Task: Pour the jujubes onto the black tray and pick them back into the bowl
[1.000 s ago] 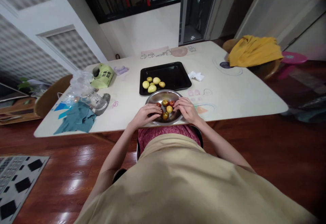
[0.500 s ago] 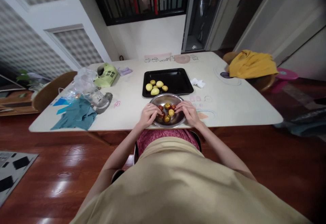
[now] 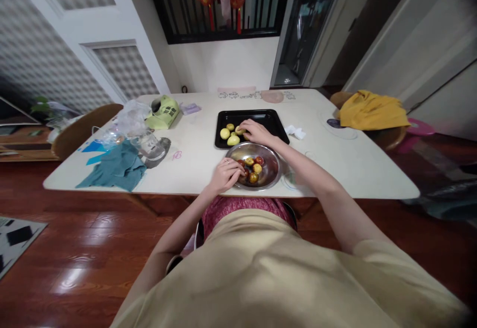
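A steel bowl (image 3: 274,176) near the table's front edge holds several small round fruits, red-brown and mottled yellow, like jujubes. My left hand (image 3: 225,174) reaches over the bowl's left rim, its fingers closed on a red-brown fruit (image 3: 245,172); the fingertips are partly hidden. Just behind the bowl lies a black tray (image 3: 266,119) with several yellow-green fruits (image 3: 233,140) on its left part. My right hand (image 3: 255,131) is stretched over the tray, its fingers bent round a yellow-green fruit (image 3: 239,130) that rests among the others.
To the left on the white table (image 3: 194,169) lie a teal cloth (image 3: 115,166), a clear plastic bag (image 3: 132,117) and a green visor (image 3: 164,112). A crumpled tissue (image 3: 295,132) is right of the tray. Yellow cloth (image 3: 372,112) covers a chair at the right.
My right hand has left the bowl and moved forward to a fruit in the tray. My left hand stays at the bowl's left side. The view has shifted slightly.
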The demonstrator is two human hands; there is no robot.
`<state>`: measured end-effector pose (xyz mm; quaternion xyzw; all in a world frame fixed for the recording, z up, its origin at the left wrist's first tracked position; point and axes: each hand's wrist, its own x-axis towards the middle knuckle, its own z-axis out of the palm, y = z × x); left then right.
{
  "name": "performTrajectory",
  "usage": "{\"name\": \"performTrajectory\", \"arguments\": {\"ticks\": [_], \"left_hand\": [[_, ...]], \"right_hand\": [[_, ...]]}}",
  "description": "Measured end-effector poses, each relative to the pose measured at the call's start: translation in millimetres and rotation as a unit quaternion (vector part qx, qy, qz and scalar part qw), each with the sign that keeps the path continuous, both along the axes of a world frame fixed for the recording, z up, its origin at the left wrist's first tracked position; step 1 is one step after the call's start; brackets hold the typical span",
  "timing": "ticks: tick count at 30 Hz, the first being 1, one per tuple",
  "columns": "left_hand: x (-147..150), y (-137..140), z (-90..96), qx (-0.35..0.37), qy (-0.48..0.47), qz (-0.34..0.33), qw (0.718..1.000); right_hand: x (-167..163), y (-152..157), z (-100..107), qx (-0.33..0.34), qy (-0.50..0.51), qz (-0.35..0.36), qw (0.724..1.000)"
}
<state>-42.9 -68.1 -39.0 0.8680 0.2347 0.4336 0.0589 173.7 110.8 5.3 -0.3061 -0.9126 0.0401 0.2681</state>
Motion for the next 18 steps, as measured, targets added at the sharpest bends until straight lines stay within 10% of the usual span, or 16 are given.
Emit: {"name": "performTrajectory", "arguments": {"ticks": [18], "left_hand": [[1.2,-0.3,-2.3,-0.007,0.017,0.008,1.000]], "right_hand": [[-18.4,30.9,4.6,-0.026,-0.098,0.067,0.993]]}}
